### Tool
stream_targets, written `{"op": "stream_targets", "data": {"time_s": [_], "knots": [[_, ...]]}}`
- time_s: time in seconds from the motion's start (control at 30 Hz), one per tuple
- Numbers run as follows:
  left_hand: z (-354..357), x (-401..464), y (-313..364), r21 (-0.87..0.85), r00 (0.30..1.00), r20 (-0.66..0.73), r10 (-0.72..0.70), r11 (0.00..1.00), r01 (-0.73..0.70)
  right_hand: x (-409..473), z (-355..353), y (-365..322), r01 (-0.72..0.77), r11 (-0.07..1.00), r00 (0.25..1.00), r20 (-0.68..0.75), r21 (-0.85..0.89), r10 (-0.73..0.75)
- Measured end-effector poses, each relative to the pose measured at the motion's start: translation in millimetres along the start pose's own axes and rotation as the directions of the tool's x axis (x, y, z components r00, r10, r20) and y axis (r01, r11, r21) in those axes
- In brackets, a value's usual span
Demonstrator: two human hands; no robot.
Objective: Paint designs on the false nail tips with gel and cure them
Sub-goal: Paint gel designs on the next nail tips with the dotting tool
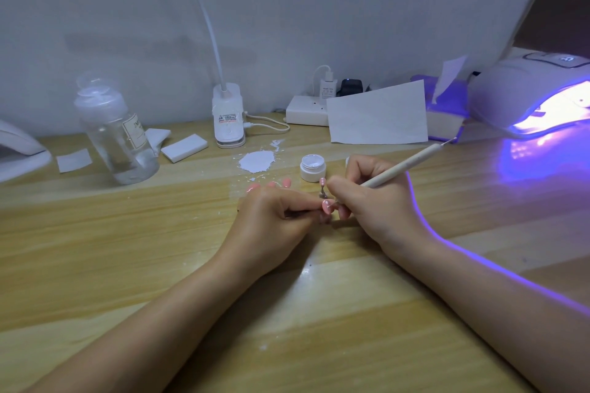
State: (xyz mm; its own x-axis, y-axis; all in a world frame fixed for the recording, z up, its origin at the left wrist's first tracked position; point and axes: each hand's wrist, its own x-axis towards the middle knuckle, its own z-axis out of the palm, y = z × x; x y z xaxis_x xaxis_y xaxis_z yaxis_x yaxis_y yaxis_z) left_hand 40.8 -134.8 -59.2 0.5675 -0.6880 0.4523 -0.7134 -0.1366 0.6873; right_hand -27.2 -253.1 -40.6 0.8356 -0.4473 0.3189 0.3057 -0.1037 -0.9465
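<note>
One head-worn camera looks forward and down, close over the wooden table (127,249).

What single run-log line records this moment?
left hand: holds pink nail tip | right hand: dotting pen on tip | gel jar: open | lamp: lit

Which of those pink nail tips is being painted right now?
The pink tip pinched in the left hand, touched by the pen in the right hand; the others lie or stand untouched.

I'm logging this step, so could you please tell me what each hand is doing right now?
Left hand: closed, pinching the pink nail tip on its holder.
Right hand: closed around the dotting pen.
</note>
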Motion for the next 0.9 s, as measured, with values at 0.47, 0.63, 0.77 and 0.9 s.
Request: {"op": "stream_targets", "data": {"time_s": [0.47, 0.63, 0.77, 0.9], "knots": [[-0.2, 0.4, 1.7, -0.011, 1.0, 0.01, -0.011, 1.0, 0.011, 0.6, -1.1, 2.1, 0.004, 1.0, 1.0, -0.003, -0.013, -0.004], [-0.2, 0.6, 2.6, -0.023, 1.0, 0.007, -0.015, 1.0, 0.015, 0.3, 0.4, 0.4, -0.001, 1.0, 1.0, -0.003, 0.003, 0.001], [0.1, 0.6, 3.2, -0.025, 1.0, 0.01, -0.022, 0.999, 0.022, 0.1, 0.5, -0.1, 0.003, 1.0, 1.0, -0.003, 0.003, -0.003], [-0.4, 0.7, 2.8, -0.023, 1.0, 0.008, -0.022, 0.999, 0.023, 0.6, 0.4, 0.1, 0.001, 1.0, 1.0, -0.004, 0.006, -0.001]]}}
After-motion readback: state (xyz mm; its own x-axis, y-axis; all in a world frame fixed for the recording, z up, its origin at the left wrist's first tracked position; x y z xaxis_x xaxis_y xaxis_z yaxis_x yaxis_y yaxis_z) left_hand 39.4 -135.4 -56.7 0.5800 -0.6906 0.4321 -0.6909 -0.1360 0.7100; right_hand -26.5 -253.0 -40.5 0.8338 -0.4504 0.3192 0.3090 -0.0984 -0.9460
